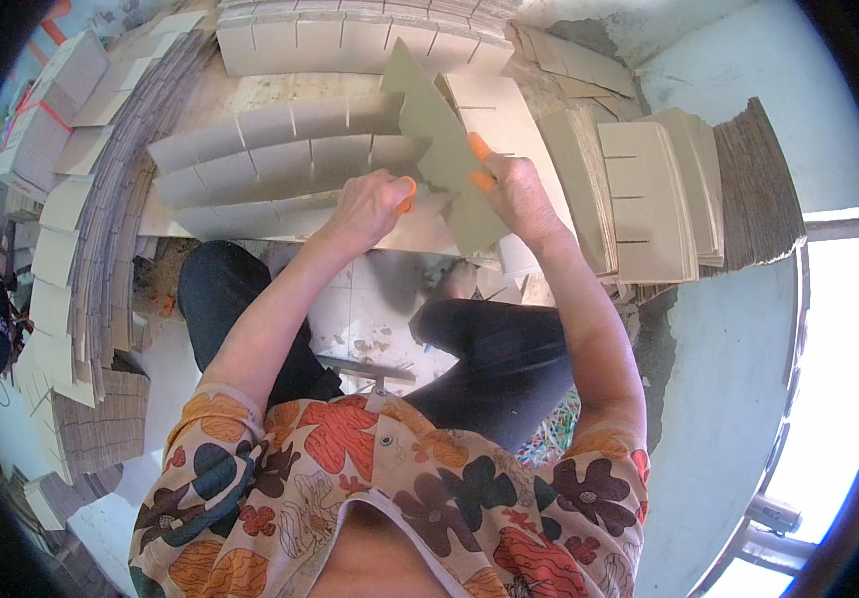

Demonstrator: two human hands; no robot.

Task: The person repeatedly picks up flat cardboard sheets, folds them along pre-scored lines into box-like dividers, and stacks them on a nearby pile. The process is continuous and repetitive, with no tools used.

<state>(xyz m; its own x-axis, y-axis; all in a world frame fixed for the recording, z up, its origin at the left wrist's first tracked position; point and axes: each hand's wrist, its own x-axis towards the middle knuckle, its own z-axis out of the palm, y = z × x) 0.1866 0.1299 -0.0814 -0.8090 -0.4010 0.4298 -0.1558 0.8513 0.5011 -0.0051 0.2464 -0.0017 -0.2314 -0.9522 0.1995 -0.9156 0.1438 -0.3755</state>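
Observation:
My right hand (519, 194), with orange covers on its fingers, pinches the right edge of a tilted grey-brown cardboard sheet (439, 149). Beside that sheet's left face, my left hand (364, 211) is closed, an orange cover on its thumb. Its fingertips are partly hidden, and I cannot make out what they grip. Behind and left of this hand, several slotted cardboard strips (280, 164) stand on edge in rows across the work board (285, 92). Their right ends reach the tilted sheet. A pale slotted sheet (494, 105) lies just beyond my right hand.
Stacked slotted cardboard (349, 45) lines the far side. More upright stacks (649, 199) stand at the right, beside a darker bundle (758, 184). A long curved row of cardboard pieces (100, 229) runs down the left, near a white box (50, 120). My bent legs (489, 374) are below the board.

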